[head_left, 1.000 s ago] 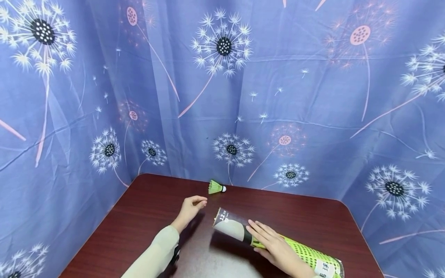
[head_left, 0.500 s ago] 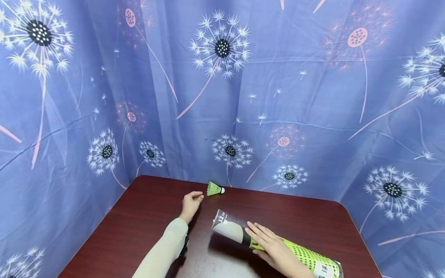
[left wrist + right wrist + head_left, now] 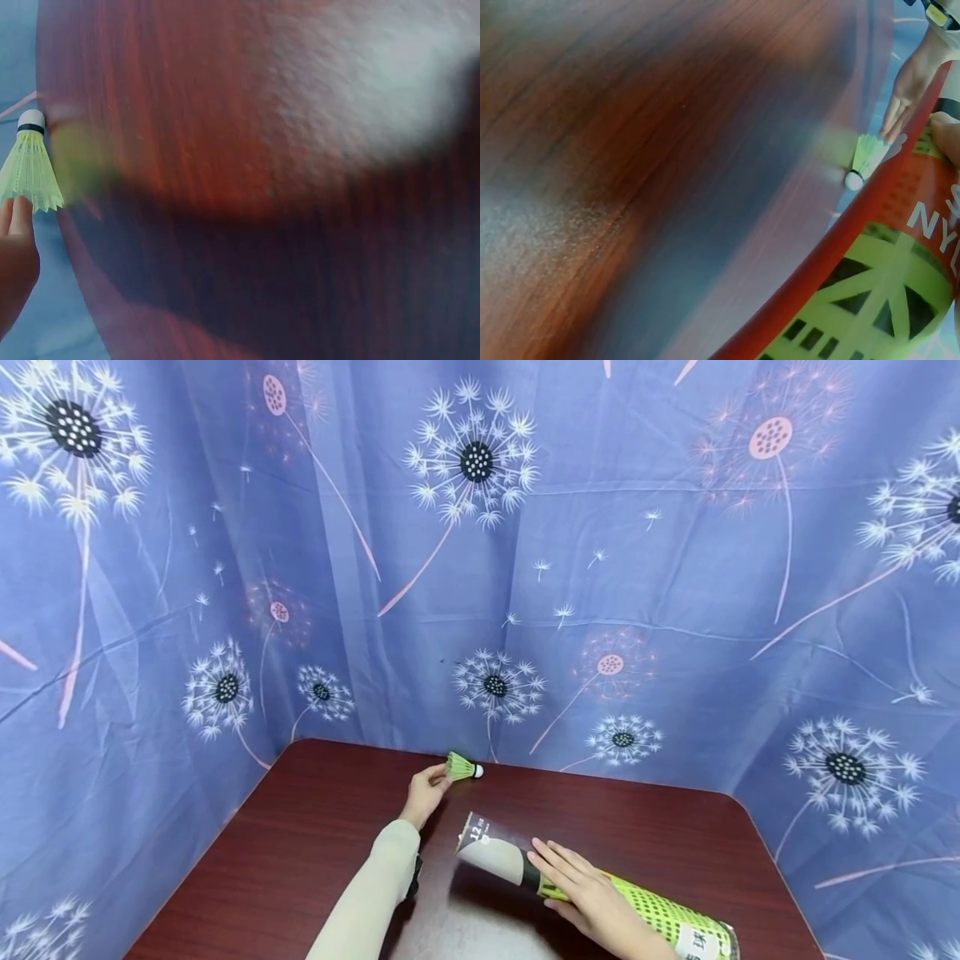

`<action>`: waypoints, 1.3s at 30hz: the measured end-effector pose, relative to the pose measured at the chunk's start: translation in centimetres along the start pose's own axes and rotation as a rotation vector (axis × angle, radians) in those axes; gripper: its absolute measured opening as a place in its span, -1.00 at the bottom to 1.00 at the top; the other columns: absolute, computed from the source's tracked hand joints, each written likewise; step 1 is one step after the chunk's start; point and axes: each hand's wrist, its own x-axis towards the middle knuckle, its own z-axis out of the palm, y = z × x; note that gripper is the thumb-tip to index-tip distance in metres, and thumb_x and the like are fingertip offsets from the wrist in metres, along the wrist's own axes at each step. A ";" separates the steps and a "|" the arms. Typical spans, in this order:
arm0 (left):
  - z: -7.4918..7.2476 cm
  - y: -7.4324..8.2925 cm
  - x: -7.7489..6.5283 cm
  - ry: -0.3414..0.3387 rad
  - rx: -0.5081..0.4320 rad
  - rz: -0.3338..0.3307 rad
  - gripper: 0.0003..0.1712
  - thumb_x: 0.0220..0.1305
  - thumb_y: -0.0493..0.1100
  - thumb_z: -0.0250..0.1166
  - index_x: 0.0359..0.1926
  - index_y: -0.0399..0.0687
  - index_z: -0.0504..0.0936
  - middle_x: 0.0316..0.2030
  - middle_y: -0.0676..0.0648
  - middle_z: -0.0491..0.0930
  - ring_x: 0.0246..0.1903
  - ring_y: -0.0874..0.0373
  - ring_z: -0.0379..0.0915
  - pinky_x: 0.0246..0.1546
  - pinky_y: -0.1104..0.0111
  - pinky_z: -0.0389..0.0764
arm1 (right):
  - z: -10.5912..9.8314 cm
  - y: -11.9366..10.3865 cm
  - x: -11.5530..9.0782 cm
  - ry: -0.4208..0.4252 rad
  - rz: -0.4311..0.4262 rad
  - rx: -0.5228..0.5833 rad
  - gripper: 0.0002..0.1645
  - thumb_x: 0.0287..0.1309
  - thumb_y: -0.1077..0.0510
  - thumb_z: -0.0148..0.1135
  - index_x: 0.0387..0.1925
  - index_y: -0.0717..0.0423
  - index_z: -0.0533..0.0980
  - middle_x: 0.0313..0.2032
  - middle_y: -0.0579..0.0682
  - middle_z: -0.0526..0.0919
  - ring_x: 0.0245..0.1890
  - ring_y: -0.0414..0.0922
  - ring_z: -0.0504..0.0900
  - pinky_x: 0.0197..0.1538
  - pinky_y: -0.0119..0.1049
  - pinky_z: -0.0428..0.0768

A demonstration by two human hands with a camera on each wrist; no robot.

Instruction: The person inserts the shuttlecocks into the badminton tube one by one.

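A yellow-green shuttlecock [image 3: 461,767] with a white cork lies on its side near the table's back edge. My left hand [image 3: 426,795] pinches the rim of its skirt between thumb and fingers; in the left wrist view, fingertips [image 3: 21,214] overlap the skirt. A long shuttlecock tube [image 3: 667,910], clear at one end and green-patterned along the rest, slants across the right side. Over its middle lies my right hand [image 3: 592,897], gripping it with the thumb on the near side. The tube's printed wall [image 3: 900,277] fills the lower right of the right wrist view.
The dark red wooden table [image 3: 300,827] has rounded back corners. Behind it and along both sides hangs a blue curtain [image 3: 420,677] printed with dandelions. A bright reflection and the tube's shadow lie on the tabletop.
My left hand first shifts slightly left and forward, then moves right until its fingers meet the shuttlecock's skirt. The right hand and the tube stay where they were.
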 end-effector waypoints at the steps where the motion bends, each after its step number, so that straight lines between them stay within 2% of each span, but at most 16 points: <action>1: 0.1 -0.4 0.2 -0.020 -0.010 -0.001 -0.56 0.24 -0.36 0.28 0.11 -0.52 0.48 -0.01 -0.43 0.55 0.02 -0.26 0.50 -0.01 0.17 0.56 | 0.0 0.0 0.0 0.000 0.001 0.000 0.01 -0.03 0.15 0.48 0.43 0.02 0.18 0.39 0.03 0.26 0.29 0.01 0.36 0.09 -0.07 0.53; 2: 0.2 -1.0 0.4 -0.039 -0.021 0.004 -0.53 0.24 -0.33 0.29 0.13 -0.50 0.47 0.01 -0.42 0.55 0.03 -0.25 0.49 0.01 0.13 0.55 | 0.0 -0.1 0.0 0.001 -0.001 -0.001 0.01 -0.03 0.15 0.48 0.43 0.02 0.18 0.40 0.02 0.24 0.29 0.01 0.36 0.10 -0.08 0.52; 3: 0.2 -2.7 1.3 -0.057 -0.039 0.059 -0.51 0.25 -0.24 0.31 0.15 -0.42 0.49 -0.01 -0.35 0.58 0.00 -0.16 0.53 -0.02 0.20 0.57 | 0.0 -0.1 0.1 0.003 -0.002 -0.002 0.01 -0.03 0.15 0.48 0.43 0.02 0.18 0.41 0.01 0.23 0.29 0.02 0.36 0.11 -0.10 0.51; 6: 0.4 -3.3 1.6 -0.046 0.022 0.084 -0.52 0.20 -0.17 0.37 0.09 -0.34 0.57 -0.07 -0.26 0.64 -0.07 -0.05 0.59 -0.09 0.25 0.59 | 0.0 -0.1 0.1 0.010 -0.003 -0.003 0.01 -0.03 0.15 0.48 0.43 0.02 0.19 0.42 -0.04 0.19 0.28 0.03 0.38 0.15 -0.14 0.48; 9: 0.7 -2.3 1.2 0.013 0.122 0.090 -0.64 0.15 -0.24 0.39 -0.05 -0.37 0.64 -0.20 -0.25 0.68 -0.20 -0.06 0.63 -0.19 0.24 0.62 | 0.0 -0.2 0.2 0.021 -0.008 -0.001 0.00 -0.04 0.15 0.48 0.42 0.02 0.20 0.42 -0.05 0.20 0.26 0.04 0.40 0.15 -0.13 0.48; 10: 0.7 -0.5 0.3 0.037 0.180 0.048 -0.68 0.12 -0.32 0.38 -0.10 -0.42 0.64 -0.22 -0.30 0.67 -0.20 -0.13 0.63 -0.19 0.17 0.62 | 0.0 -0.2 0.2 0.022 -0.010 0.001 0.00 -0.04 0.15 0.48 0.42 0.02 0.20 0.42 -0.04 0.21 0.26 0.04 0.40 0.14 -0.12 0.49; 12: 0.8 0.2 -0.1 0.070 0.246 0.067 -0.75 0.10 -0.36 0.38 -0.17 -0.43 0.66 -0.29 -0.30 0.68 -0.28 -0.13 0.63 -0.25 0.18 0.63 | 0.1 -0.2 0.2 0.026 -0.020 0.005 -0.01 -0.04 0.15 0.48 0.42 0.03 0.20 0.40 0.01 0.25 0.26 0.05 0.40 0.11 -0.09 0.51; 14: 0.8 1.1 -0.6 0.087 0.287 0.058 -0.80 0.09 -0.39 0.38 -0.22 -0.42 0.68 -0.32 -0.29 0.69 -0.30 -0.13 0.64 -0.24 0.18 0.62 | 0.1 -0.3 0.3 0.028 -0.027 0.009 -0.01 -0.04 0.15 0.48 0.42 0.04 0.20 0.38 0.04 0.28 0.26 0.05 0.40 0.08 -0.06 0.53; 17: 0.9 1.7 -1.0 0.091 0.345 0.078 -0.85 0.09 -0.39 0.39 -0.27 -0.38 0.71 -0.36 -0.24 0.70 -0.30 -0.10 0.64 -0.22 0.17 0.61 | 0.1 -0.3 0.2 0.031 -0.032 0.009 -0.01 -0.04 0.16 0.47 0.41 0.05 0.21 0.38 0.05 0.28 0.26 0.05 0.40 0.08 -0.05 0.53; 24: 0.9 1.7 -0.8 0.138 0.400 0.123 -0.95 0.07 -0.37 0.39 -0.44 -0.33 0.71 -0.47 -0.17 0.69 -0.37 -0.08 0.61 -0.25 0.14 0.58 | 0.0 -0.2 0.3 0.029 -0.021 -0.003 -0.02 -0.03 0.14 0.47 0.42 0.03 0.21 0.38 0.04 0.28 0.27 0.03 0.38 0.24 -0.26 0.38; 28: 0.7 1.5 -0.6 0.161 0.410 0.131 -0.92 0.06 -0.34 0.42 -0.46 -0.32 0.71 -0.50 -0.14 0.68 -0.42 -0.02 0.59 -0.29 0.20 0.58 | 0.0 0.1 0.3 0.037 -0.025 -0.006 -0.02 -0.03 0.15 0.47 0.41 0.04 0.21 0.37 0.06 0.29 0.28 0.02 0.38 0.23 -0.26 0.40; 34: 0.1 1.3 -0.8 0.143 0.375 0.168 -0.93 0.06 -0.35 0.43 -0.47 -0.31 0.70 -0.50 -0.13 0.69 -0.47 0.03 0.58 -0.36 0.27 0.57 | -0.1 0.1 0.1 0.033 -0.025 0.001 -0.01 -0.04 0.16 0.47 0.42 0.05 0.20 0.40 0.03 0.25 0.27 0.05 0.39 0.12 -0.12 0.51; 39: -0.4 1.5 -1.1 0.112 0.355 0.209 -0.95 0.08 -0.37 0.40 -0.46 -0.31 0.69 -0.51 -0.13 0.67 -0.50 0.11 0.53 -0.40 0.33 0.54 | -0.3 0.1 -0.1 0.033 -0.017 -0.006 -0.02 -0.05 0.16 0.48 0.41 0.04 0.22 0.38 0.05 0.28 0.25 0.07 0.41 0.17 -0.20 0.47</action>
